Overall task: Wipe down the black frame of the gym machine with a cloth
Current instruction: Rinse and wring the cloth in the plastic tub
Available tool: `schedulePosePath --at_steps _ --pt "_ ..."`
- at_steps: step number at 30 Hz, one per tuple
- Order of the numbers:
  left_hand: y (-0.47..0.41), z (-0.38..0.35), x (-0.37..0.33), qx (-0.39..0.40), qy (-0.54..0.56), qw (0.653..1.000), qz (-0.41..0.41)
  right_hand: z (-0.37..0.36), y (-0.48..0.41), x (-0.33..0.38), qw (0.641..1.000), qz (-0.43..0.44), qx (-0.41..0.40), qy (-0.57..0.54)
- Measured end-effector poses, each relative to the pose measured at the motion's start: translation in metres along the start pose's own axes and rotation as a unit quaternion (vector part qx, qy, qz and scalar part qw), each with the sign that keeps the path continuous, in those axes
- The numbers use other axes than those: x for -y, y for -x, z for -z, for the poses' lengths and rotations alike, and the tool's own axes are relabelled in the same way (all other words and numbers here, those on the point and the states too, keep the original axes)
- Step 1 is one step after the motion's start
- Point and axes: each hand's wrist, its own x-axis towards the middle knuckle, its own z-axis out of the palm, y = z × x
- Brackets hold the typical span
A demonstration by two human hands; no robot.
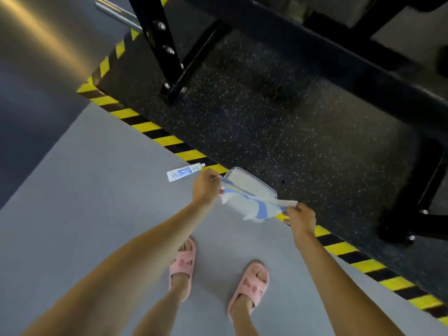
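Cloth (252,204): white with blue stripes, held in the air and stretched between two hands, low over the striped mat edge and well apart from the frame. Left hand (206,187): fingers (215,183) curled, pinching the cloth's left end. Right hand (300,219): fingers (294,209) curled, pinching the cloth's right end. Black frame (327,57): a heavy beam crossing the upper right, joined to a bolted upright (155,32) and lower bars, standing on the speckled black mat (266,132). Chrome bar (116,12): projecting at the top left, beside the upright. Hazard tape (145,127): yellow and black, running along the mat's edge. Tray (247,181): pale, shallow, lying at the mat edge, partly covered in view by the cloth; contact between the two cannot be told. Tube (185,171): white and blue, lying on the grey floor (84,190) just beside the tape, near the left hand. Pink slippers (249,284): one pair, worn, on the grey floor below the hands.
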Motion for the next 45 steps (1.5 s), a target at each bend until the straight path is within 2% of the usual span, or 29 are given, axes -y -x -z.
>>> schedulePosePath --at_steps 4,7,12,13,17,20,22,23,25,26,28,29,31,33,35,37,38,41,45 --pt "-0.049 -0.045 0.046 0.018 -0.069 0.997 -0.021 -0.044 -0.051 -0.051 0.999 0.022 -0.004 0.023" --pt "-0.090 -0.082 0.078 0.034 -0.167 0.981 -0.090 -0.074 -0.087 -0.075 0.999 0.026 -0.006 0.023" --pt "-0.153 -0.136 0.119 0.030 -0.273 0.936 -0.221 -0.124 -0.148 -0.108 0.976 0.182 -0.017 0.116" --pt "-0.166 -0.146 0.128 0.043 -0.318 0.911 -0.260 -0.134 -0.161 -0.114 0.965 0.220 0.002 0.143" --pt "-0.212 -0.182 0.154 0.156 -0.546 0.742 -0.356 -0.177 -0.217 -0.130 0.872 0.292 0.174 0.351" --pt "-0.240 -0.202 0.171 0.233 -0.601 0.668 -0.373 -0.201 -0.243 -0.138 0.829 0.293 0.231 0.416" --pt "-0.252 -0.213 0.180 0.235 -0.635 0.628 -0.383 -0.209 -0.256 -0.142 0.812 0.312 0.229 0.438" --pt "-0.257 -0.217 0.184 0.221 -0.638 0.628 -0.386 -0.210 -0.259 -0.141 0.820 0.318 0.225 0.419" --pt "-0.264 -0.223 0.186 0.192 -0.617 0.665 -0.373 -0.211 -0.262 -0.139 0.876 0.291 0.216 0.318" --pt "-0.269 -0.227 0.188 0.190 -0.604 0.681 -0.366 -0.213 -0.265 -0.139 0.911 0.246 0.216 0.251" --pt "-0.278 -0.232 0.189 0.199 -0.555 0.734 -0.336 -0.214 -0.268 -0.139 0.966 0.098 0.232 0.052" --pt "-0.281 -0.234 0.188 0.200 -0.509 0.776 -0.315 -0.214 -0.267 -0.139 0.967 0.010 0.244 -0.076" --pt "-0.276 -0.234 0.183 0.194 -0.379 0.863 -0.274 -0.208 -0.257 -0.134 0.917 -0.122 0.256 -0.280" --pt "-0.257 -0.231 0.178 0.217 -0.253 0.913 -0.236 -0.202 -0.250 -0.130 0.893 -0.158 0.245 -0.343" --pt "-0.238 -0.229 0.176 0.268 -0.183 0.917 -0.234 -0.203 -0.245 -0.127 0.887 -0.159 0.272 -0.338" --pt "-0.218 -0.230 0.177 0.300 -0.183 0.898 -0.266 -0.211 -0.241 -0.125 0.888 -0.145 0.298 -0.318" --pt "-0.213 -0.233 0.178 0.294 -0.188 0.891 -0.289 -0.215 -0.242 -0.126 0.900 -0.136 0.281 -0.304" --pt "-0.203 -0.243 0.182 0.230 -0.225 0.871 -0.372 -0.213 -0.240 -0.125 0.924 -0.101 0.248 -0.275" --pt "-0.214 -0.256 0.181 0.132 -0.292 0.851 -0.416 -0.212 -0.237 -0.118 0.914 -0.116 0.218 -0.321"
